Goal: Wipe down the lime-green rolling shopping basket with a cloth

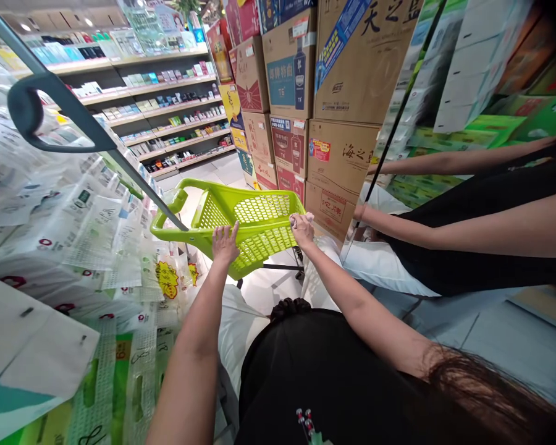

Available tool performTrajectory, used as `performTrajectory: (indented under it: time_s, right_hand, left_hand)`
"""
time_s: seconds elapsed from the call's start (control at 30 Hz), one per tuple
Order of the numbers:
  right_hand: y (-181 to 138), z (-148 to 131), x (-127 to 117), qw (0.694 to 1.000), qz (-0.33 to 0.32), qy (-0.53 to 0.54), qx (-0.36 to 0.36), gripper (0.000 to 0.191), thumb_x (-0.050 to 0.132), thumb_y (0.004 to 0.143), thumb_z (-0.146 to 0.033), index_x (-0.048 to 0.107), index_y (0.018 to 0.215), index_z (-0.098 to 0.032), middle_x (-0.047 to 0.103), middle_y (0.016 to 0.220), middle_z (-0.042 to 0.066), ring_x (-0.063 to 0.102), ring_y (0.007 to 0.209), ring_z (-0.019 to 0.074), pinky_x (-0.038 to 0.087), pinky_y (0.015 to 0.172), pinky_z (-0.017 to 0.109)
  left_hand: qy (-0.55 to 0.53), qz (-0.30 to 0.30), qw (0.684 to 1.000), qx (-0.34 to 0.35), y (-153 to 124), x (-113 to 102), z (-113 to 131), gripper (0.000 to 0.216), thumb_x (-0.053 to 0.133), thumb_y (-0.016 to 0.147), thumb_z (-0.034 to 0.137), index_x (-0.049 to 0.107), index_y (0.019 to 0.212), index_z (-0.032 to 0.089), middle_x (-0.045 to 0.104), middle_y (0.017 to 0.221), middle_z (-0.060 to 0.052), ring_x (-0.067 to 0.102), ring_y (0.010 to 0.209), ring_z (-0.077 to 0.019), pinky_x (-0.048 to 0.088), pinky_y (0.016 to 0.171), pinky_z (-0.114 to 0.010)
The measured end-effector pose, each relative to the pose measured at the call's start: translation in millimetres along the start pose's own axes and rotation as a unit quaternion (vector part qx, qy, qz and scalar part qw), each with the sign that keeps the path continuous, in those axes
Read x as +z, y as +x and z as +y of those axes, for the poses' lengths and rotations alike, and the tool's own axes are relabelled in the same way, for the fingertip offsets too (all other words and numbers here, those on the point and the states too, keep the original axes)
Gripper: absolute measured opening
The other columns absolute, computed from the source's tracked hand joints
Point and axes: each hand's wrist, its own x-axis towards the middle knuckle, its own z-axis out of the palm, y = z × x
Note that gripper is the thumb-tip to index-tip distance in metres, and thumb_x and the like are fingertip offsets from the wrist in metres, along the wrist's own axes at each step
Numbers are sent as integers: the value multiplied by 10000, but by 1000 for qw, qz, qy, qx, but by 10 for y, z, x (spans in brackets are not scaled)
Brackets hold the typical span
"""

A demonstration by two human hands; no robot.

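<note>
A lime-green shopping cart (pixel 269 207) stands before me, its slatted basket on a dark wheeled frame. A long grey handle bar (pixel 143 185) with a loop grip rises from it toward the upper left. My left hand (pixel 225 244) is closed over the near rim, fingers bent across the edge. At the right corner of the rim, my right hand (pixel 303 230) is closed on a crumpled pale pink cloth (pixel 309 217), which is pressed against the green plastic. Most of the cloth is hidden by the fingers. No goods show inside the basket.
Plastic-wrapped packs (pixel 88 216) with price tags are piled close on the left. Stacked cardboard cartons (pixel 340 151) stand on the right, beside a mirror (pixel 398 161) that reflects my arms. Shelves of small boxed goods (pixel 171 102) lie beyond the cart.
</note>
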Motion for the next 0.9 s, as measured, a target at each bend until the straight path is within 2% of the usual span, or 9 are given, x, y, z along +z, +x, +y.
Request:
performTrajectory:
  time_s: [0.13,0.27,0.33,0.43,0.5,0.6,0.67,0.77,0.9]
  right_hand:
    - [-34,-188,67,999,10,-18,28,449,384,975,-127,612,1357,-190,620,1361,126,601,1150,234,462,1014,323]
    - [-251,-636,270,995,-22,-27,-95,519,400,972,-115,539,1461,-223,531,1505,122,578,1222,235,465,1039,320]
    - [-321,-701,303,990,-31,-27,-138,552,416,968,-112,506,1496,-244,486,1561,108,562,1250,237,463,1055,323]
    - [-277,-493,211,992,-36,-36,-119,555,443,962,-121,502,1499,-252,494,1555,101,576,1213,243,481,1031,335]
    - [-167,-244,96,995,-31,-45,-80,521,453,960,-131,539,1462,-244,547,1494,102,592,1173,240,492,998,331]
    - [-2,24,-40,999,-11,-47,-15,472,439,959,-142,596,1395,-229,617,1376,106,619,1087,230,497,952,320]
    - [44,17,-48,999,3,-46,19,461,420,957,-140,615,1368,-215,630,1333,117,626,1052,232,495,939,325]
    - [-14,-267,63,999,8,-44,28,462,407,953,-128,619,1360,-186,619,1332,147,620,1056,244,495,939,337]
    - [-191,-693,227,995,-30,-24,-93,495,447,944,-119,588,1409,-209,576,1429,135,603,1132,238,480,1001,324]
  left_hand:
    - [-10,10,1000,-25,34,44,136,937,584,791,198,246,1661,280,482,1512,-131,317,1480,-354,141,1286,-526]
    - [-12,2,1000,-24,37,18,201,887,582,809,200,297,1646,271,493,1481,-141,344,1451,-359,168,1268,-523]
    - [-9,0,1000,-6,19,-19,167,874,571,813,188,308,1643,261,499,1462,-143,358,1435,-347,177,1265,-501]
    - [-8,-12,1000,27,-7,-87,26,863,562,815,164,323,1632,306,518,1448,-110,381,1409,-317,187,1262,-471]
    - [1,-17,1000,13,-18,-137,-110,824,556,827,160,355,1609,325,551,1413,-94,415,1371,-310,207,1251,-472]
    - [17,19,999,-35,-22,-196,-291,699,532,847,170,451,1536,260,589,1348,-125,443,1334,-330,214,1245,-487]
    - [12,35,999,-27,-13,-213,-342,615,527,842,179,521,1456,210,596,1320,-159,451,1322,-349,221,1240,-492]
    - [3,36,999,-41,15,-205,-308,532,546,823,201,575,1354,172,585,1303,-187,461,1306,-371,246,1215,-520]
    - [-2,38,998,-51,16,-180,-255,507,554,822,217,577,1327,180,572,1308,-181,447,1324,-367,229,1214,-517]
